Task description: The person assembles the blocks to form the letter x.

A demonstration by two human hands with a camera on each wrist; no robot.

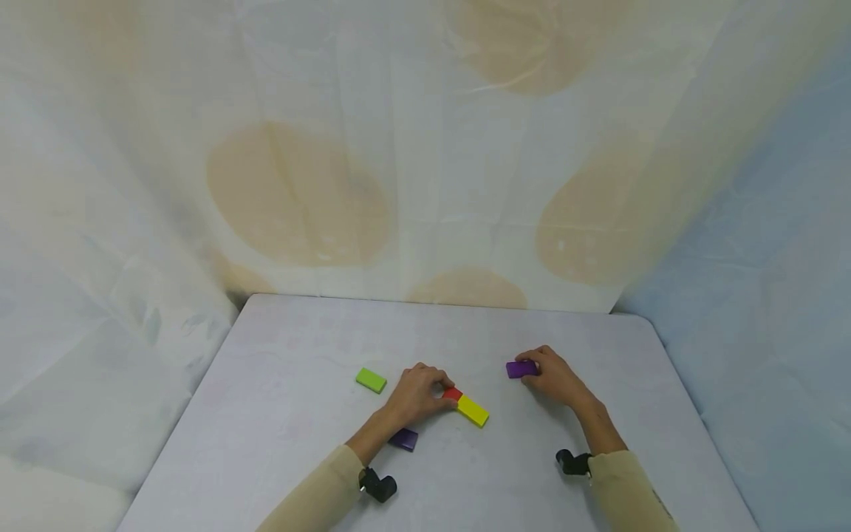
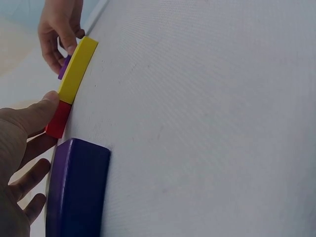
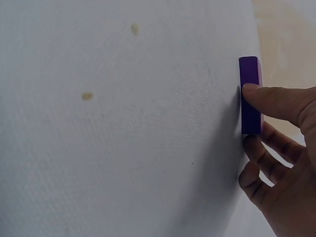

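Observation:
My left hand (image 1: 439, 387) pinches a red block (image 1: 453, 394) lying flat on the grey table (image 1: 299, 347); the thumb presses one long side and the fingers (image 2: 29, 148) curl on the other. A yellow block (image 1: 473, 411) butts end to end against the red block (image 2: 58, 120). My right hand (image 1: 534, 367) grips a purple block (image 1: 520, 369) resting on the table farther right, with the thumb on one face and the fingers (image 3: 261, 148) behind. A dark purple block (image 1: 403, 440) lies beside my left wrist.
A green block (image 1: 370, 380) lies alone to the left of my left hand. Draped pale cloth (image 1: 425, 185) walls the table at the back and on both sides. Small tan specks (image 3: 87, 96) mark the tabletop.

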